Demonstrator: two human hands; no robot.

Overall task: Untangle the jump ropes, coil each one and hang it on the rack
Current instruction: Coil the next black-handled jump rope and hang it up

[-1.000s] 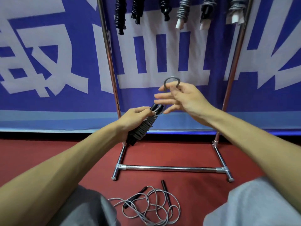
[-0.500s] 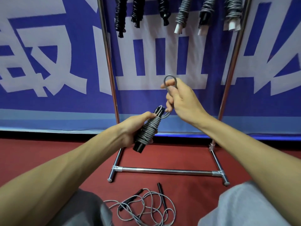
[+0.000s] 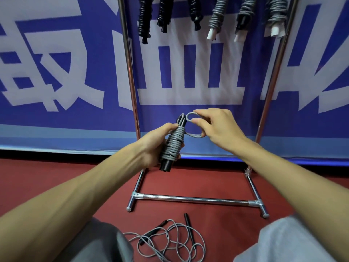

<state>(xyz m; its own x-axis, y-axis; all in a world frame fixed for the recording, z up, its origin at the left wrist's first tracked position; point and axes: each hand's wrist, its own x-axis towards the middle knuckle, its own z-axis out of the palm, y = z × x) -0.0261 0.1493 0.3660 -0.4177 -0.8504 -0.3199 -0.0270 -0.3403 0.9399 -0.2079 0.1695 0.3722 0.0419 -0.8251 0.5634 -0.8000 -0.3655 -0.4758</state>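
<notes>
My left hand (image 3: 154, 142) grips a grey jump rope (image 3: 172, 144) wound tightly around its black handles, held tilted in front of the chrome rack (image 3: 130, 76). My right hand (image 3: 217, 127) pinches the rope's free end loop (image 3: 190, 116) at the top of the bundle. A second grey rope with black handles (image 3: 170, 241) lies loose and tangled on the red floor between my knees. Several coiled ropes, black ones (image 3: 144, 17) and grey ones (image 3: 217, 16), hang from the top of the rack.
The rack's lower crossbar (image 3: 196, 199) and its feet rest on the red floor just ahead of the loose rope. A blue banner with white lettering (image 3: 56, 72) covers the wall behind. My grey-clad knees (image 3: 283, 242) frame the bottom corners.
My right hand has come down from above the bundle and brought the end loop to the top of the coil. The left hand has turned the bundle more upright.
</notes>
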